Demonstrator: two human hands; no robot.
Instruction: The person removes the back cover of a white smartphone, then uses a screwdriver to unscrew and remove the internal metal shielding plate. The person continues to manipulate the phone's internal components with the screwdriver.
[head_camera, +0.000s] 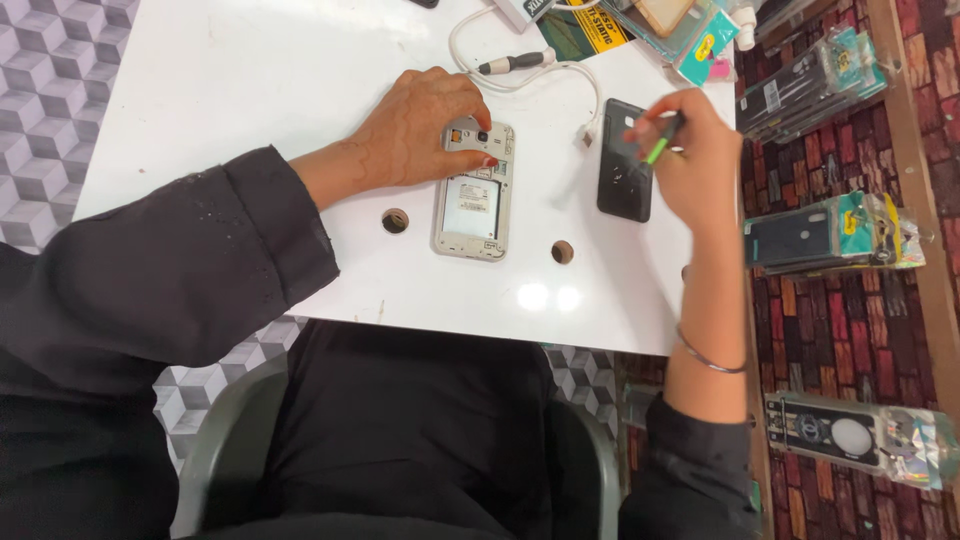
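Left hand (420, 125) presses fingertips on the open phone (474, 190); right hand (690, 150), at three o'clock, pinches a green tool (662, 143) over the black cover (625, 160). A loose hold could let the phone skid on the glossy worktop (250, 80).

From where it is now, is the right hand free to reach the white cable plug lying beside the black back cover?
Probably yes, but not freely: the right hand already holds a green-tipped tool over the black back cover. The white cable plug lies close by, uncovered.
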